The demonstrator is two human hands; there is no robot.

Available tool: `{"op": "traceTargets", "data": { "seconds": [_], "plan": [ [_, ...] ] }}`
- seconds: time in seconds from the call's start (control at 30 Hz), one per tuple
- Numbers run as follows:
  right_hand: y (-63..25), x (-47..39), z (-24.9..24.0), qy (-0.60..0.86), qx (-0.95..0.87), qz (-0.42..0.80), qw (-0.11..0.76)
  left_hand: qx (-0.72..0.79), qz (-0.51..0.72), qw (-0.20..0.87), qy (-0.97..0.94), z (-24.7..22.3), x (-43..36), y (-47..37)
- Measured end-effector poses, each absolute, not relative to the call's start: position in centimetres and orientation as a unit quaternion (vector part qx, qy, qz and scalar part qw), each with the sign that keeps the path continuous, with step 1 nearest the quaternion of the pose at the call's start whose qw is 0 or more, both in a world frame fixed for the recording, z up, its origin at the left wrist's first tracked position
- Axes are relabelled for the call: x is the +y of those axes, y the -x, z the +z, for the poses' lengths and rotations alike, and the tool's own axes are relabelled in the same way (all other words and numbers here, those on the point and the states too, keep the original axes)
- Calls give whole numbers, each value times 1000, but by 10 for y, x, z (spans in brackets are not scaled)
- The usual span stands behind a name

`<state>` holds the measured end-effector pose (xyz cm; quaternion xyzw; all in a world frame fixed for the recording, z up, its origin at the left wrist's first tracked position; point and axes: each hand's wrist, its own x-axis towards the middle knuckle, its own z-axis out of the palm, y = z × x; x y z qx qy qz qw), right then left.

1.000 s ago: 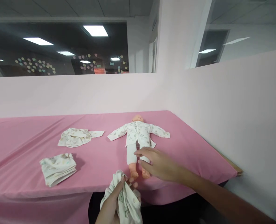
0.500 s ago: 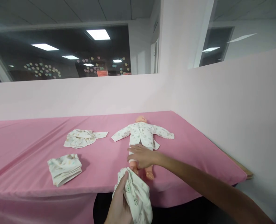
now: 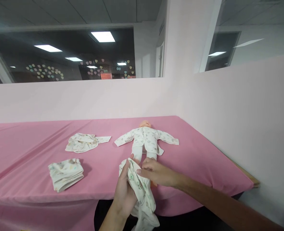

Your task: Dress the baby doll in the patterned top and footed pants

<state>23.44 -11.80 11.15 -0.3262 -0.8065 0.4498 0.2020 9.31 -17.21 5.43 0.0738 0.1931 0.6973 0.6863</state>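
A baby doll point(image 3: 145, 124) lies on its back on the pink-covered table, in a white printed jacket point(image 3: 145, 138) with both sleeves spread outward. White cloth covers its upper legs point(image 3: 137, 152); the feet are mostly hidden behind my hands. My left hand point(image 3: 126, 189) is closed around bunched white baby pants point(image 3: 142, 195) with a green animal print, held in front of the doll's feet at the table's near edge. Over the upper edge of these pants, my right hand point(image 3: 156, 171) has its fingers curled and thumb against the cloth. Loose fabric hangs below.
A folded printed cloth point(image 3: 66, 175) lies at the near left on the pink tablecloth point(image 3: 101, 179). Behind it is a crumpled baby top point(image 3: 84, 142) with one sleeve stretched out. A pale wall point(image 3: 84, 101) borders the back; another wall point(image 3: 247, 118) stands at the right.
My right hand has come off the doll's leg and moved down to the pants, uncovering the white-clad legs. My left hand has raised the pants slightly toward the doll's feet.
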Motion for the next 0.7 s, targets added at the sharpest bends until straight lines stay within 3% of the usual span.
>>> {"op": "traceTargets", "data": {
  "seconds": [0.13,0.27,0.43,0.57,0.7],
  "plan": [
    [-226,-125,110,311,-838,415,170,194,688,689,-119,55,-171,-95],
    [-219,-126,101,283,-824,459,171,201,688,683,-139,51,-171,-91],
    [-220,-112,107,301,-805,446,251,228,683,684,-117,54,-179,-92],
    [-218,-77,105,350,-804,386,286,233,660,702,-132,67,-188,-92],
    [-209,-43,89,397,-834,240,298,220,690,680,-112,67,-186,-89]
  ]
}}
